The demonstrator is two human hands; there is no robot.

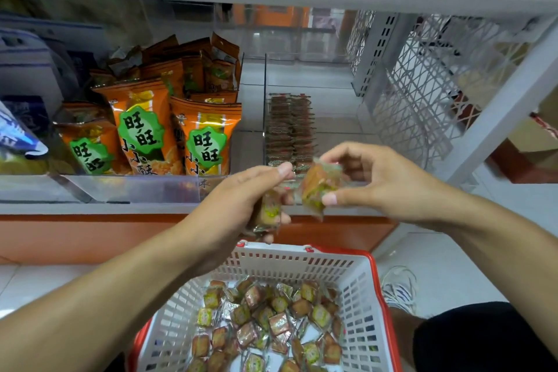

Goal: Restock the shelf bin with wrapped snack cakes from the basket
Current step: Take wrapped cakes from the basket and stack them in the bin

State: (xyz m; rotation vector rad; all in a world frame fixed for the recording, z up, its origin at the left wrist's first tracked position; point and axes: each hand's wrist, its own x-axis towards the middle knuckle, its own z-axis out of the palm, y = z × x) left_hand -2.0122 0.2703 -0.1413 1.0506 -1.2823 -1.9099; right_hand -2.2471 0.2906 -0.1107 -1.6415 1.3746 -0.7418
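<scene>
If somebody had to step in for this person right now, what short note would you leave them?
Left hand: grips a few wrapped snack cakes in front of the shelf edge.
Right hand: pinches one cake just in front of the clear shelf bin.
Done: rows of cakes already stand in the bin, filling only its left part.
Left: many loose cakes still lie in the white basket on the floor below. Place the held ones, then keep going.
The orange snack bags in the bin to the left are not part of this.
</scene>
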